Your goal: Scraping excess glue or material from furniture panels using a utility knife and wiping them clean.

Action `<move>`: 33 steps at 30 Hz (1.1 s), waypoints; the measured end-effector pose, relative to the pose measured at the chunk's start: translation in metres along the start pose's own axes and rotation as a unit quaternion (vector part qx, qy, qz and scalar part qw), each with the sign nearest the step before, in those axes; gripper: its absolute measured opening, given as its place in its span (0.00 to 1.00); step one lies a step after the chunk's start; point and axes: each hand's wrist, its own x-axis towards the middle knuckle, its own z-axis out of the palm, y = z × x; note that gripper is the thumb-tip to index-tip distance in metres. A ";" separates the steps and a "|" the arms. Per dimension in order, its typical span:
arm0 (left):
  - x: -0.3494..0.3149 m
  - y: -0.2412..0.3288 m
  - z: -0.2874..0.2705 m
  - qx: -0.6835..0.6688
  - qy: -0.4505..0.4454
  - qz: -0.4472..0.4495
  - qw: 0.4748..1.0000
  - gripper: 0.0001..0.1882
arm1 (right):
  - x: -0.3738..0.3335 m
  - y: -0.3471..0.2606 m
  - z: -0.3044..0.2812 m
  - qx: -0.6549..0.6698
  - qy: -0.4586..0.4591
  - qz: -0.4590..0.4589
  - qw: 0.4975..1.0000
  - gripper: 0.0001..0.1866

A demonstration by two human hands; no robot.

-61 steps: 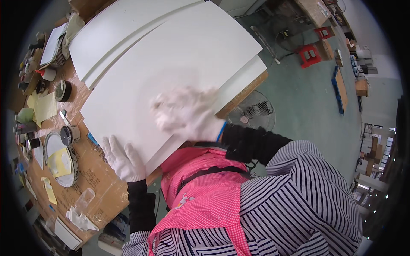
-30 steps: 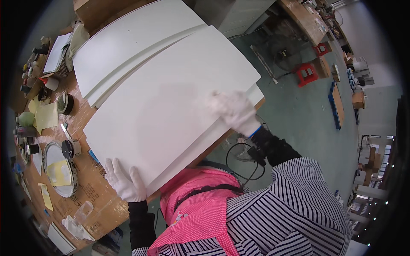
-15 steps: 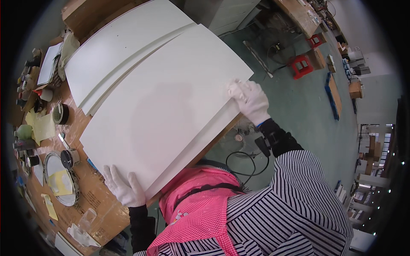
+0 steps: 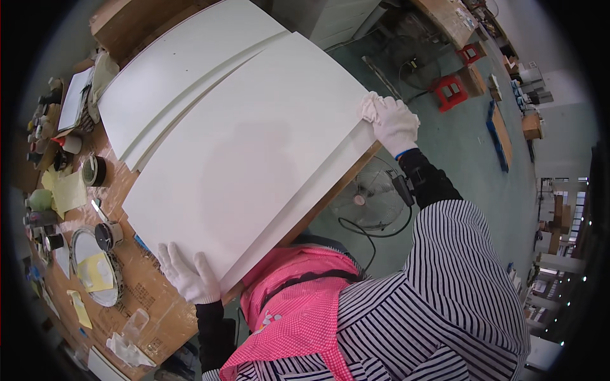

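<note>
1. The top panel [image 4: 254, 149] is looking flat, smooth and matt white, with straight edges and a soft grey shadow [image 4: 244, 181] falling across its middle; it is lying on a lower white panel [image 4: 318, 181], over the brown tabletop [image 4: 143, 286].
2. The right hand [image 4: 397, 127], in a white knit glove, is curling its fingers around a crumpled white wad [image 4: 370, 106] at the top panel's right corner; it seems cloth, though the glove is partly hiding it.
3. The left hand [image 4: 189, 276], gloved alike, is resting at the top panel's near-left edge, fingers slightly parted, thumb wide.
</note>
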 end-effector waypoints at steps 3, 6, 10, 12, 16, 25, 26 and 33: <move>0.000 -0.001 -0.002 0.002 0.007 0.001 1.000 0.33 | 0.027 0.018 -0.002 -0.066 -0.165 0.054 0.983 0.14; -0.002 0.004 -0.002 0.014 0.009 -0.015 1.000 0.33 | 0.045 -0.008 -0.032 0.005 -0.082 0.106 0.991 0.16; 0.003 0.002 -0.002 0.005 0.009 -0.015 1.000 0.35 | 0.029 -0.142 -0.093 0.440 0.038 -0.135 0.887 0.14; 0.002 0.001 -0.002 0.000 0.013 -0.018 1.000 0.35 | -0.005 -0.234 -0.114 0.560 0.028 -0.363 0.745 0.17; 0.002 -0.002 -0.002 0.011 0.005 -0.005 1.000 0.35 | -0.016 -0.346 -0.120 0.427 -0.074 -0.419 0.798 0.25; -0.001 0.000 -0.004 0.007 0.010 -0.035 0.999 0.35 | 0.228 -0.173 0.007 0.323 0.060 -0.090 0.940 0.15; -0.002 0.001 -0.005 0.000 0.013 -0.034 0.999 0.35 | 0.238 -0.151 0.013 0.306 0.030 -0.034 0.951 0.15; 0.002 0.000 -0.009 -0.006 0.009 -0.037 0.999 0.36 | 0.220 -0.209 -0.010 0.275 -0.012 -0.060 0.960 0.16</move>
